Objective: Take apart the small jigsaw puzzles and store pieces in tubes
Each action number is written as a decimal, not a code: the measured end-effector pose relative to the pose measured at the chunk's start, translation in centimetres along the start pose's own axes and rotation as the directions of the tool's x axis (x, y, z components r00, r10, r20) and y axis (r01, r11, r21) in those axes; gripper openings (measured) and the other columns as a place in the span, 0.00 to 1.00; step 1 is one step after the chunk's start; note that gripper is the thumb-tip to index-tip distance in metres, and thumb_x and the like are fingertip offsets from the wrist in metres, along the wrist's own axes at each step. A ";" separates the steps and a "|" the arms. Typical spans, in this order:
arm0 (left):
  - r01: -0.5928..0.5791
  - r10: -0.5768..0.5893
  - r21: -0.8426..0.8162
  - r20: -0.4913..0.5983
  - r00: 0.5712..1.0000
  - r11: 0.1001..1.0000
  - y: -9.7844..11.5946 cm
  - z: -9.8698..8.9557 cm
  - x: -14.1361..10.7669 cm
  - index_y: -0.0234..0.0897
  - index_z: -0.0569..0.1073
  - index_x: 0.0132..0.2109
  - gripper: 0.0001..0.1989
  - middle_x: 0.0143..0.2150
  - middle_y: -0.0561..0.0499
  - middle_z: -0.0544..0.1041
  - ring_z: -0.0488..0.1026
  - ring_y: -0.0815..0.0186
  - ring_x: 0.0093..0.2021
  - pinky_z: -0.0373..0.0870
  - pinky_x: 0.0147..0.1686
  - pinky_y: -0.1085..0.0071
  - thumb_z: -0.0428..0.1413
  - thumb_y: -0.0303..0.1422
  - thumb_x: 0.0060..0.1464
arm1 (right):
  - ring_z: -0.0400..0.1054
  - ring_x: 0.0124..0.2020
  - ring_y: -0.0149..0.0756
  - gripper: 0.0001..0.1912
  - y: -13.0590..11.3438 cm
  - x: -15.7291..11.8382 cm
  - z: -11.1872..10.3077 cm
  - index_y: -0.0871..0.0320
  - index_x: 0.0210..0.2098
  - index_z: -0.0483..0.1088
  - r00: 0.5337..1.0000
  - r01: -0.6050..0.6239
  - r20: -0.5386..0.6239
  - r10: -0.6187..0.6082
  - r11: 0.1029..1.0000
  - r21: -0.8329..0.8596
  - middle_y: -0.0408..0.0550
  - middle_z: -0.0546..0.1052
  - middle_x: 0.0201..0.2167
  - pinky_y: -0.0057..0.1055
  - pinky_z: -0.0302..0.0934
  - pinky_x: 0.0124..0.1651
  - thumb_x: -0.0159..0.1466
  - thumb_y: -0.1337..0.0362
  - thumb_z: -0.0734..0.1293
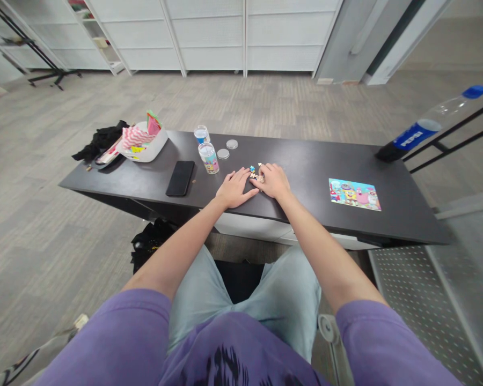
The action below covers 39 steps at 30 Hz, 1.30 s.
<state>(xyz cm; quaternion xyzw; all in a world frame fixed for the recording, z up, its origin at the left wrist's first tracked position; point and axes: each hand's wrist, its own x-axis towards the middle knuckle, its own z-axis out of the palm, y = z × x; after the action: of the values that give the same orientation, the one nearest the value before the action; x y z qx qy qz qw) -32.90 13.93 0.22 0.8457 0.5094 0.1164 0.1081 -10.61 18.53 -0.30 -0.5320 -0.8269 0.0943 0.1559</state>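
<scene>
Between my hands, on the dark tabletop (301, 161), lies a small heap of jigsaw puzzle pieces (253, 175). My left hand (234, 187) rests flat beside the heap, fingers stretched out and thumb pointing right. My right hand (274, 180) curves over the right side of the heap, its fingers bent and touching pieces; some pieces are hidden under it. To the right lies a flat, colourful cartoon picture (355, 194). Left of my hands stand two clear jars with printed labels, a nearer jar (209, 158) and a farther jar (202, 134). Two round silver lids, one lid (222, 154) nearer and another lid (232, 144) behind, lie beside them.
A black phone (180, 178) lies left of the jars. Farther left stands a white basket (155, 149) holding cloth items, with black fabric (100, 140) beside it. A large Pepsi bottle (418, 134) stands at the right back edge. White cabinets (209, 37) line the wall beyond.
</scene>
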 end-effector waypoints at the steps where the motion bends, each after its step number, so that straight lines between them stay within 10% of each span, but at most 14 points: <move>1: 0.000 0.000 -0.003 0.005 1.000 1.000 0.0 0.0 0.0 0.45 0.81 0.84 0.27 0.91 0.36 0.67 0.66 0.32 0.88 0.68 0.89 0.24 0.74 0.44 0.90 | 0.80 0.64 0.70 0.08 -0.1 0.0 0.0 0.46 0.47 0.80 1.000 -0.001 0.002 0.001 1.000 0.000 0.66 0.90 0.60 0.57 0.70 0.66 0.83 0.53 0.77; 20: 0.064 -0.046 -0.120 0.143 0.989 0.991 0.2 -0.9 -0.2 0.49 0.74 0.91 0.35 0.96 0.38 0.60 0.56 0.34 0.94 0.53 0.95 0.27 0.70 0.52 0.92 | 0.83 0.58 0.67 0.10 -1.0 -0.6 -1.1 0.44 0.42 0.85 0.996 -0.030 0.088 0.030 1.000 0.006 0.61 0.91 0.51 0.60 0.75 0.62 0.81 0.63 0.73; 27: 0.054 -0.040 -0.099 0.133 0.990 0.994 0.4 -1.2 -0.2 0.47 0.78 0.87 0.30 0.94 0.37 0.63 0.61 0.33 0.91 0.60 0.93 0.26 0.73 0.49 0.91 | 0.85 0.68 0.51 0.18 0.0 -0.7 0.0 0.46 0.72 0.86 0.979 -0.084 0.181 0.089 0.996 -0.037 0.58 0.84 0.77 0.54 0.87 0.71 0.89 0.47 0.78; 39: 0.031 -0.024 -0.091 0.081 0.996 0.995 0.3 -0.7 -0.4 0.49 0.80 0.85 0.29 0.93 0.38 0.64 0.63 0.33 0.90 0.65 0.91 0.26 0.74 0.50 0.90 | 0.85 0.68 0.52 0.17 0.5 -0.7 0.6 0.46 0.71 0.86 0.978 -0.129 0.169 0.121 0.991 0.036 0.58 0.84 0.77 0.54 0.87 0.70 0.89 0.48 0.78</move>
<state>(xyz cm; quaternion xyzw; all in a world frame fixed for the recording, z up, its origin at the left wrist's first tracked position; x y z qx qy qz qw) -33.05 13.43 0.96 0.8367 0.5104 0.1042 0.1689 -10.10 18.11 -1.19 -0.5695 -0.7994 0.1676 0.0925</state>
